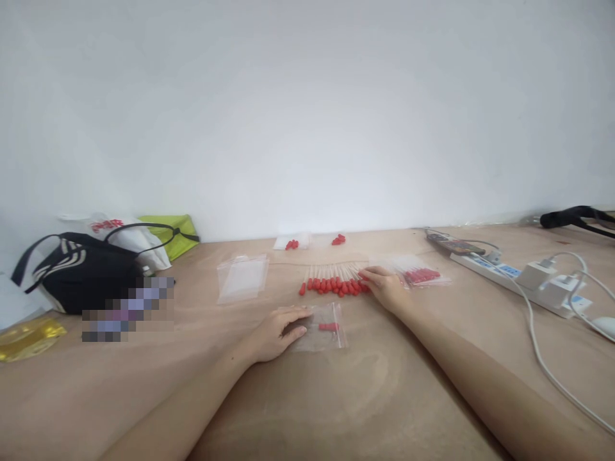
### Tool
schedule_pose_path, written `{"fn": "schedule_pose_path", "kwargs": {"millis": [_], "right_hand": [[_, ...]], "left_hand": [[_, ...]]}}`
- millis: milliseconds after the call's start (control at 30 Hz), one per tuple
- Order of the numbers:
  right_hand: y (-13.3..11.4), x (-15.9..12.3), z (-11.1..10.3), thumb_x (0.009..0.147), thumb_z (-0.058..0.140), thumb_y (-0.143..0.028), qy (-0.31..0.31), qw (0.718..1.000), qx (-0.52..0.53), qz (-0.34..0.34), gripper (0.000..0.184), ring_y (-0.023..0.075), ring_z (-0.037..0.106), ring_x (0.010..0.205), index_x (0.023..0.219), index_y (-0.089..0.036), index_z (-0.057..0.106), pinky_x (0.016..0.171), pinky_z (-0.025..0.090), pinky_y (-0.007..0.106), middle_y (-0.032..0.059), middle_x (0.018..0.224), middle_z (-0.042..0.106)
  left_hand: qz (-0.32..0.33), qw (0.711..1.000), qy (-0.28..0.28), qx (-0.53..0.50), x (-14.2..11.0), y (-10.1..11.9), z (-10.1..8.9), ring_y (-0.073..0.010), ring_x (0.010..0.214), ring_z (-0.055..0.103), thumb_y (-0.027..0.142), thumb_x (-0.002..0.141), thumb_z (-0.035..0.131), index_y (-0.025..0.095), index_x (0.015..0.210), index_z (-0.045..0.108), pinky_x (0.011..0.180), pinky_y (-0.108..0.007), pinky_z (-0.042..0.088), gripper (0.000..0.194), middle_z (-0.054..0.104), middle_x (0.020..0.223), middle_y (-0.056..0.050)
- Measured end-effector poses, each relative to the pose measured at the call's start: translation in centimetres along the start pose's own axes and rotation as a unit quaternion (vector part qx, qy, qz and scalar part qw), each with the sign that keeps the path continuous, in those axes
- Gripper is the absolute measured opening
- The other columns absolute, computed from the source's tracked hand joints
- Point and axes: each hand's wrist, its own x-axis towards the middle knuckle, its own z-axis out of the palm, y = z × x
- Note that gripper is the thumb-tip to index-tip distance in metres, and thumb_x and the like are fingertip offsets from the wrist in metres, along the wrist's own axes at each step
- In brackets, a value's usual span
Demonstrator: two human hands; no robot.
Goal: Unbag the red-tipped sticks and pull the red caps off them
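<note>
Several thin white sticks with red heads (331,285) lie side by side in a row on the table, heads toward me. At the row's right end, my right hand (384,288) has its fingers pinched on one red-headed stick. My left hand (283,330) rests with its fingers out and thumb apart on the left part of a clear zip bag (331,342). A red piece (328,327) shows inside that bag, near its right edge. Right of my right hand, red-headed sticks (423,275) lie in or on clear bags.
Flat clear bags (243,278) lie to the left, and small red piles (339,239) sit near the wall. A black bag (91,269) and a yellow packet (31,339) are at far left. A white power strip (509,280) with chargers, cables and a phone (451,243) occupies the right.
</note>
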Motion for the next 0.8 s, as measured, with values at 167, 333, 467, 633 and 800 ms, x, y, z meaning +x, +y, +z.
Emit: {"fn": "schedule_pose_path", "kwargs": {"millis": [167, 333, 467, 633, 800], "right_hand": [[-0.06, 0.02, -0.16, 0.083, 0.038, -0.021, -0.051, 0.997, -0.044, -0.035, 0.031, 0.0198, 0.056, 0.095, 0.104, -0.02, 0.06, 0.083, 0.045, 0.033, 0.0091, 0.104, 0.059], [0.02, -0.18, -0.14, 0.081, 0.038, -0.018, -0.066, 0.995, -0.052, -0.046, 0.031, 0.0199, 0.056, 0.094, 0.103, -0.019, 0.06, 0.083, 0.045, 0.033, 0.0095, 0.104, 0.059], [0.12, -0.31, -0.35, 0.078, 0.045, -0.021, -0.062, 0.997, -0.027, -0.043, 0.026, 0.0197, 0.057, 0.091, 0.097, -0.021, 0.063, 0.083, 0.044, 0.035, 0.008, 0.099, 0.06], [0.18, -0.32, -0.54, 0.074, 0.045, -0.017, -0.033, 0.999, -0.007, -0.007, 0.027, 0.0184, 0.058, 0.086, 0.093, -0.018, 0.063, 0.08, 0.046, 0.031, 0.0081, 0.095, 0.061], [0.39, -0.33, -0.26, 0.07, 0.044, -0.015, -0.017, 0.997, -0.05, 0.05, 0.04, 0.0207, 0.056, 0.094, 0.107, -0.014, 0.059, 0.084, 0.043, 0.032, 0.0108, 0.103, 0.06]], "left_hand": [[0.002, 1.0, -0.004, -0.005, 0.1, -0.09, 0.03, -0.0182, 0.113, 0.047, 0.032, 0.083, 0.045, 0.024, 0.114, 0.053, 0.097, -0.036, 0.035, 0.033, 0.054, 0.12, -0.002], [0.007, 1.0, 0.0, -0.015, 0.11, 0.09, -0.02, -0.0178, 0.111, 0.048, 0.032, 0.082, 0.046, 0.025, 0.112, 0.054, 0.097, -0.036, 0.036, 0.032, 0.055, 0.118, -0.001], [0.003, 1.0, 0.0, -0.011, 0.12, 0.37, -0.12, -0.0178, 0.111, 0.048, 0.03, 0.082, 0.046, 0.024, 0.112, 0.055, 0.097, -0.036, 0.036, 0.032, 0.055, 0.118, -0.001], [-0.004, 1.0, -0.006, -0.003, 0.11, 0.37, -0.12, -0.0181, 0.111, 0.048, 0.031, 0.082, 0.046, 0.024, 0.112, 0.055, 0.096, -0.036, 0.036, 0.032, 0.055, 0.118, -0.001], [0.005, 1.0, -0.006, -0.004, 0.11, 0.15, -0.02, -0.0172, 0.112, 0.047, 0.031, 0.083, 0.045, 0.024, 0.112, 0.054, 0.097, -0.035, 0.036, 0.032, 0.054, 0.119, -0.001]]}}
